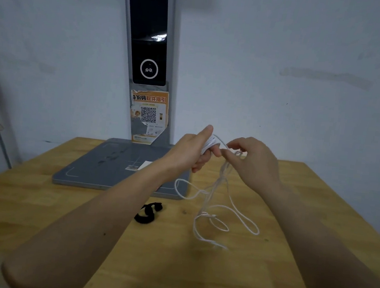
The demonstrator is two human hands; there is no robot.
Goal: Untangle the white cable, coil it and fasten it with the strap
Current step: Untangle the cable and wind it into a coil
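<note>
My left hand is raised above the table with several turns of the white cable wound round its fingers, thumb pointing up. My right hand pinches the cable just right of that coil, fingers curled. From there the cable hangs down in loose strands and lies in tangled loops on the wooden table. A black strap lies curled on the table, left of the loops and below my left forearm, touched by neither hand.
A flat grey base plate lies at the table's far side, carrying an upright grey post with a black screen and an orange QR sticker. A white wall stands behind. The table's right edge slants down at the right.
</note>
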